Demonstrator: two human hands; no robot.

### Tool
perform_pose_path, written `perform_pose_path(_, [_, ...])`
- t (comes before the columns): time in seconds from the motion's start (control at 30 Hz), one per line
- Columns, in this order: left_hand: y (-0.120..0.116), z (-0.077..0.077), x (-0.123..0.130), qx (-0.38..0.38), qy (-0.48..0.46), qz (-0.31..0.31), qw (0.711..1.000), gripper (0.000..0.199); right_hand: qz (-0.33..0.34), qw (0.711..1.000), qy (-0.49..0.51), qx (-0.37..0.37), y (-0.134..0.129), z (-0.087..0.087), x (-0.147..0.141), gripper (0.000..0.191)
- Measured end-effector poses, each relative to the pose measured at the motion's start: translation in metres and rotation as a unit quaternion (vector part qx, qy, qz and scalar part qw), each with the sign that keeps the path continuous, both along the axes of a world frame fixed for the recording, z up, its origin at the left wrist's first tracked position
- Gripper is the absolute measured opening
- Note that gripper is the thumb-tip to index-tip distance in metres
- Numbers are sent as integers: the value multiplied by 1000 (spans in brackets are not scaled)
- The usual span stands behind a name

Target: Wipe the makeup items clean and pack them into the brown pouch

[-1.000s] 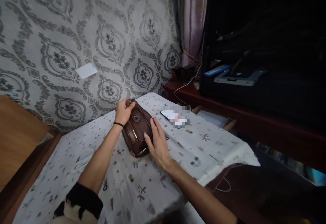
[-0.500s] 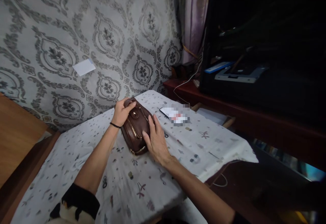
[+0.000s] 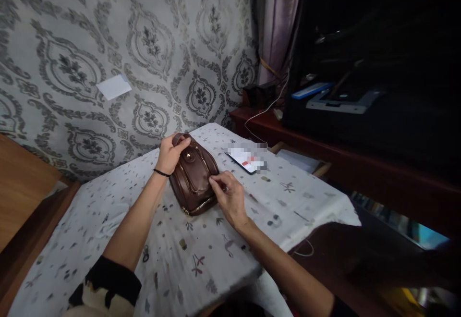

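A small brown leather bag (image 3: 194,175) with gold zippers rests on the patterned white tablecloth (image 3: 169,259). My left hand (image 3: 169,154) grips its upper left end by the handle, thumb lying over the top. At the bag's right side, my right hand (image 3: 230,197) has thumb and index finger pinched together against the edge, near a zipper. Whatever is between those fingertips is too small to make out.
A phone (image 3: 245,159) lies on the cloth right of the bag. Behind it, a white cable (image 3: 257,114) runs from a dark red stand (image 3: 248,120). An open drawer (image 3: 298,160) sits at the table's right edge. White paper (image 3: 114,87) is on the wallpaper.
My right hand has gone from lying spread on the bag's side to a pinch at its right edge. My left hand keeps its hold. The view has shifted slightly.
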State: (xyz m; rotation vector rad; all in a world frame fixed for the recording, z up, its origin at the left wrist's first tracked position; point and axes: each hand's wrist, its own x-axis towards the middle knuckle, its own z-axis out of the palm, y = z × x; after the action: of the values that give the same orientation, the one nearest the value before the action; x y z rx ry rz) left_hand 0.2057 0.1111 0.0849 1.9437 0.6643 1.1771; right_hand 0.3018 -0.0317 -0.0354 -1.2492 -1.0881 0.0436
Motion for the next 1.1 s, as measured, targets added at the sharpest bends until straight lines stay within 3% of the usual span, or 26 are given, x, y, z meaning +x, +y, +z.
perform_pose_path(0.23, [1, -2, -1, 2, 0, -1, 1000, 30, -9, 999, -24, -19, 0, -2, 0, 18])
perform_pose_path(0.43, [4, -4, -2, 20, 14, 0, 1000, 30, -52, 990, -117, -62, 1, -5, -5, 35])
perform_pose_path(0.63, [0, -1, -4, 64, 60, 0, 996, 28, -66, 986, -137, -64, 1, -8, -6, 37])
perform_pose_path(0.73, [-10, 4, -12, 83, 108, -31, 990, 21, -68, 985, -140, -68, 0, -8, -6, 38])
perform_pose_path(0.8, [-17, 6, -21, 121, 172, -75, 975, 24, -65, 986, -138, -70, -1, -7, -5, 38])
perform_pose_path(0.9, [-23, 7, -38, 187, 287, -131, 930, 50, -59, 987, -134, -70, -1, -7, -5, 39])
perform_pose_path(1.0, [-23, 5, -49, 205, 355, -143, 901, 68, -55, 988, -128, -74, -1, -6, -5, 40])
perform_pose_path(1.1, [-24, 2, -53, 219, 375, -135, 891, 71, -49, 989, -121, -70, -2, -6, -5, 39])
